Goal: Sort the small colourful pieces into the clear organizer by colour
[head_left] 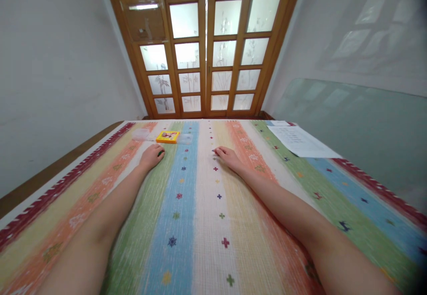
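My left hand (pixel 153 155) rests on the striped tablecloth (pixel 205 215), its fingers curled around a small dark green thing (pixel 160 153) that mostly stays hidden. Just beyond it lies a yellow and orange box (pixel 167 137) with printed pictures. A clear plastic piece (pixel 184 139) touches the box on its right, and another clear plastic piece (pixel 140 134) lies to the left. Further right, my right hand (pixel 227 156) lies on the cloth with fingers drawn together. A tiny reddish spot shows at its fingertips, too small to name.
White printed sheets (pixel 300 141) lie at the table's far right. Beyond the far edge stand wooden doors (pixel 207 55) with frosted panes. A pale glass panel (pixel 353 117) leans along the right wall, and a plain wall (pixel 60 64) borders the left side.
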`<control>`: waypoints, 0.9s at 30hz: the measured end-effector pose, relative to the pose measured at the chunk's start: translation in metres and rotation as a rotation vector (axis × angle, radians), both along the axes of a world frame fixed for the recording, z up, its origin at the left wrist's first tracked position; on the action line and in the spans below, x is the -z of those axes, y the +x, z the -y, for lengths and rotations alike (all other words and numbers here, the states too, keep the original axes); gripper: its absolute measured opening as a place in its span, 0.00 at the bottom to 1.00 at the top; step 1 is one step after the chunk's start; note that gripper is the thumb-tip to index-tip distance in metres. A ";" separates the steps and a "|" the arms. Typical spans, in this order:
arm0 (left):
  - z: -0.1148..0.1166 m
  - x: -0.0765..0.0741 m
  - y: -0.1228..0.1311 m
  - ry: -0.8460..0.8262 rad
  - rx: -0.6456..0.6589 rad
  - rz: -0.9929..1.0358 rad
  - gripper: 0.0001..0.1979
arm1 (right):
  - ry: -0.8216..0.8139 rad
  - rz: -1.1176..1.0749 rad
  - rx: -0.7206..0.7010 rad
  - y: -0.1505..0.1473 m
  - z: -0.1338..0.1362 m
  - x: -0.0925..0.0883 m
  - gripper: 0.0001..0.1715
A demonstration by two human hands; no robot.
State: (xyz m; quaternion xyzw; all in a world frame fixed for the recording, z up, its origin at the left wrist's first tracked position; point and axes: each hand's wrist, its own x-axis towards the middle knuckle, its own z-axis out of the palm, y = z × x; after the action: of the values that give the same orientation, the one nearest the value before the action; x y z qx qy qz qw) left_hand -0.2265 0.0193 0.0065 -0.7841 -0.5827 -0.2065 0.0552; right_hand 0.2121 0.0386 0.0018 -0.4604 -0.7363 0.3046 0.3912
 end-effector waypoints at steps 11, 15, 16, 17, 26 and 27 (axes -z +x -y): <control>0.028 -0.005 0.029 0.062 0.007 -0.041 0.14 | 0.075 0.164 -0.051 0.000 0.037 -0.009 0.19; 0.061 -0.007 0.053 0.047 0.124 -0.022 0.16 | 0.076 0.189 -0.274 0.024 0.102 -0.019 0.18; 0.072 -0.008 0.060 0.033 0.157 -0.018 0.16 | 0.070 0.195 -0.322 0.033 0.121 -0.022 0.19; 0.085 -0.010 0.068 0.009 0.191 -0.009 0.17 | 0.066 0.191 -0.352 0.043 0.140 -0.026 0.19; 0.262 -0.008 0.120 -0.181 0.598 0.005 0.09 | -0.223 0.169 -0.059 0.129 0.336 -0.010 0.16; 0.285 -0.001 0.118 -0.220 0.663 0.000 0.10 | -0.219 0.161 0.030 0.133 0.362 -0.003 0.16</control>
State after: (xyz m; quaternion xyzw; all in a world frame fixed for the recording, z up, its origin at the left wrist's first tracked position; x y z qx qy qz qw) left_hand -0.1081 -0.2657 0.0071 -0.9319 -0.3153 -0.1492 -0.0997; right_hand 0.3449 -0.3235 0.0044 -0.5342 -0.7207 0.3394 0.2828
